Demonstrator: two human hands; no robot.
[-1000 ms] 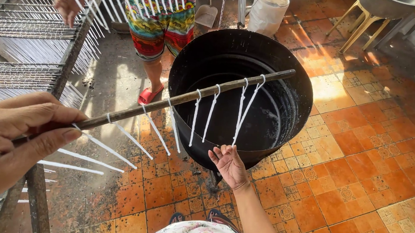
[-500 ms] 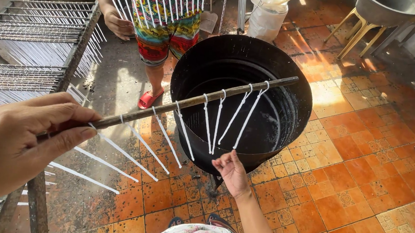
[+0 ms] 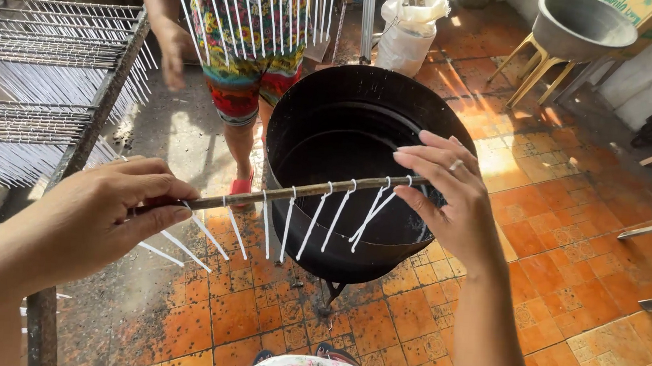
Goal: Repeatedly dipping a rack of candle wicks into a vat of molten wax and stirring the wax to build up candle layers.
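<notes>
While the left hand (image 3: 102, 213) grips one end of a thin rod (image 3: 295, 192) in a closed fist-and-thumb pinch, the right hand (image 3: 451, 195) meets the far end with fingers spread wide, the fingertips touching the rod rather than wrapped around it. White candles (image 3: 315, 224) hang from the rod by their wicks, slanting and swinging, and the rod lies level just above the near rim of a big black pot (image 3: 358, 155) with dark liquid inside. Judged from this, the rod is best kept flat with both ends steadied, so that the candles hang straight and do not stick to each other or brush the pot wall. Orange patterned floor tiles (image 3: 568, 223), stained and wax-spattered, lie underneath in strong sunlight. At left stands a rack (image 3: 51, 72) loaded with rows of more candles. Another person in bright shorts (image 3: 249, 86) stands beyond the pot, holding another rod of candles. A metal basin (image 3: 582, 25) sits on a stool at upper right, near a white bag (image 3: 410, 24).
</notes>
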